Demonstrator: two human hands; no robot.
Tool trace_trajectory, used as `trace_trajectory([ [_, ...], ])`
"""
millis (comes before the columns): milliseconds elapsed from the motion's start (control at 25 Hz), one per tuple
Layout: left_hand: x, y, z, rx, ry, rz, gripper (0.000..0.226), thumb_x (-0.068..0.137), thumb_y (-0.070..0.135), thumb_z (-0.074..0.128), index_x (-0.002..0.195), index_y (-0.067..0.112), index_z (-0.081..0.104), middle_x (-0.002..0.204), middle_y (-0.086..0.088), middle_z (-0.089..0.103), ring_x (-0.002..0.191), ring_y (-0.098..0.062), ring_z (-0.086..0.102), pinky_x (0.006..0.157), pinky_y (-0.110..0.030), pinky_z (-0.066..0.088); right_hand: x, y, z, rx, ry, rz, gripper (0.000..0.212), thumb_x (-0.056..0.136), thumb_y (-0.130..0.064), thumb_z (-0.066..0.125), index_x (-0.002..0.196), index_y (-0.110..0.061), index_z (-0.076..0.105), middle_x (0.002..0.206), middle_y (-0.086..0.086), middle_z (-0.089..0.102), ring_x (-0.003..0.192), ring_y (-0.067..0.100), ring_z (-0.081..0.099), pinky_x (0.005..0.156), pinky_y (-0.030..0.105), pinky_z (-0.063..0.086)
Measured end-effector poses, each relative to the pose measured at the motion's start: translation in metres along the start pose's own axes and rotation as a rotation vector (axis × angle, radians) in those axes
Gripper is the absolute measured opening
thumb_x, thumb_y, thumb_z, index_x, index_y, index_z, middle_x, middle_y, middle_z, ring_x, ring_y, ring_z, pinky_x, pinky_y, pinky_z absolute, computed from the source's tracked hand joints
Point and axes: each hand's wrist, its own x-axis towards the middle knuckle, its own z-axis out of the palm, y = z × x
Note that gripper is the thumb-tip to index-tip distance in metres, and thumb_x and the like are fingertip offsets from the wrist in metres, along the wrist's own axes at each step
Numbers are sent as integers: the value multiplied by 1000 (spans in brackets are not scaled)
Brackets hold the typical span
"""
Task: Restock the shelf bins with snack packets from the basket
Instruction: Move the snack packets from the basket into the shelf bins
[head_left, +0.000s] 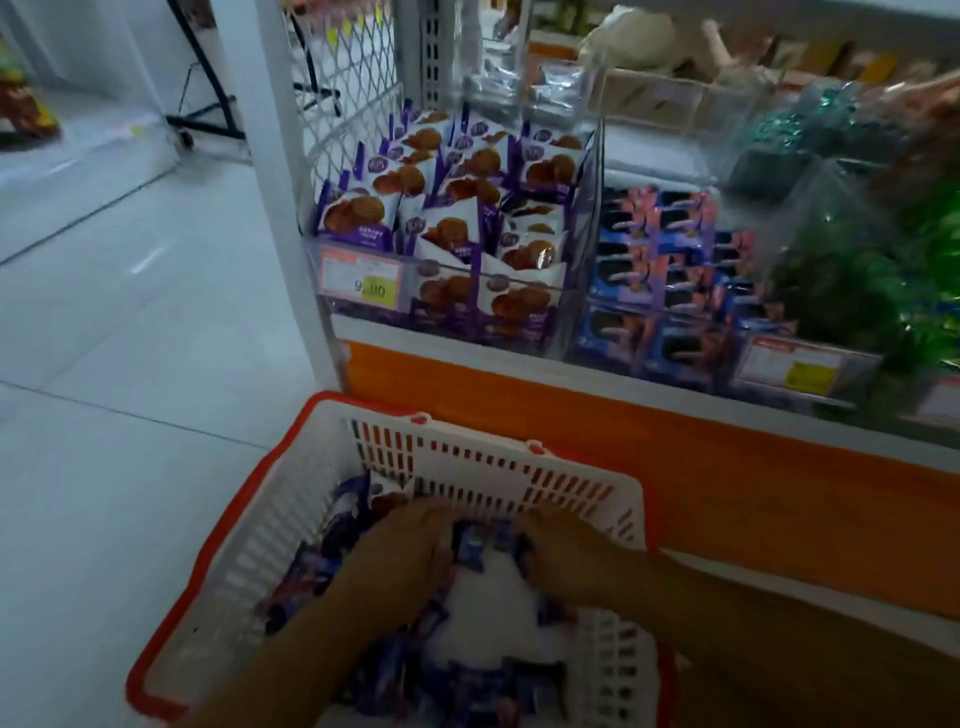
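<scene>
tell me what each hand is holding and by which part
Cannot be told. The left hand and right hand are down among the snack packets in the basket, fingertips hidden, so no grip shows.

A shop. Beyond the left grip (400, 556) and right grip (566, 553), a shelf (675, 467) with an orange front carries clear bins (593, 208) packed with identical purple biscuit packets (447, 208) and blue packets (665, 249), with printed price tags (361, 278) (one reads 9.90). Around the grips, a red-rimmed shopping basket (498, 462); left of them, pale tiled floor (130, 312).
</scene>
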Motion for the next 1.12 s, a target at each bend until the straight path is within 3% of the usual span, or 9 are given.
trace_trajectory([
  [120, -19, -39, 41, 88, -363, -54, 43, 102, 34, 42, 144, 23, 41, 154, 1, 31, 135, -22, 37, 109, -37, 37, 31, 32, 73, 101, -121, 240, 12, 101, -16, 43, 92, -18, 51, 110, 12, 53, 93, 18, 53, 92, 26, 45],
  [240, -25, -53, 52, 76, -419, -85, 41, 103, 36, 40, 139, 20, 47, 147, 1, 38, 132, -20, 41, 110, -34, 33, 51, 43, 112, 64, -67, 407, 48, 103, -25, 36, 146, -6, 27, 153, 17, 26, 141, 36, 27, 118, 44, 23],
  [360, -22, -58, 53, 28, -381, -134, 39, 103, 32, 39, 139, 17, 44, 141, -1, 41, 123, -19, 45, 100, -29, 39, 58, 39, 120, -157, -118, 476, 72, 100, -29, 39, 154, -6, -5, 160, 19, -4, 147, 39, 2, 119, 48, 5],
  [520, -20, -66, 62, 16, -460, -168, 38, 103, 35, 40, 136, 16, 45, 141, -4, 43, 122, -21, 44, 100, -33, 41, 69, 35, 142, -250, -95, 520, 70, 99, -29, 38, 152, -3, 2, 158, 21, 5, 145, 40, 10, 118, 52, 11],
  [720, -21, -58, 57, 8, -449, -195, 43, 104, 33, 41, 144, 19, 40, 148, -3, 36, 128, -21, 43, 104, -31, 39, 56, 25, 157, -348, -116, 280, 51, 97, -20, 47, 143, -7, 30, 143, 18, 34, 129, 35, 37, 109, 46, 28],
  [800, -19, -51, 55, -47, -479, -225, 39, 103, 33, 44, 139, 19, 45, 142, -5, 43, 117, -22, 49, 103, -36, 43, 49, 15, 160, -146, -144, 220, 35, 96, -22, 49, 129, -10, 45, 129, 14, 48, 118, 27, 47, 101, 37, 37],
  [920, -11, -33, 48, -328, -443, -307, 43, 101, 33, 50, 141, 25, 39, 127, 0, 52, 105, -18, 55, 95, -30, 49, 51, -6, 130, 702, -168, 422, 16, 95, -27, 53, 90, -14, 59, 96, 17, 60, 82, 21, 54, 76, 31, 46],
  [1040, -10, -12, 25, -855, -291, -463, 29, 95, 23, 61, 108, 42, 43, 97, 11, 58, 82, -4, 56, 80, -21, 54, 50, -16, 90, 1434, -121, 496, 18, 92, -16, 62, 107, -5, 64, 116, 19, 64, 98, 31, 64, 83, 40, 55],
  [1120, -12, -8, 13, -1083, -253, -585, 14, 91, 24, 68, 102, 25, 59, 98, 3, 66, 88, -13, 63, 91, -34, 55, 37, -20, 64, 1700, -102, 384, 24, 93, -8, 62, 116, -8, 63, 116, 15, 66, 103, 35, 64, 84, 41, 56],
])
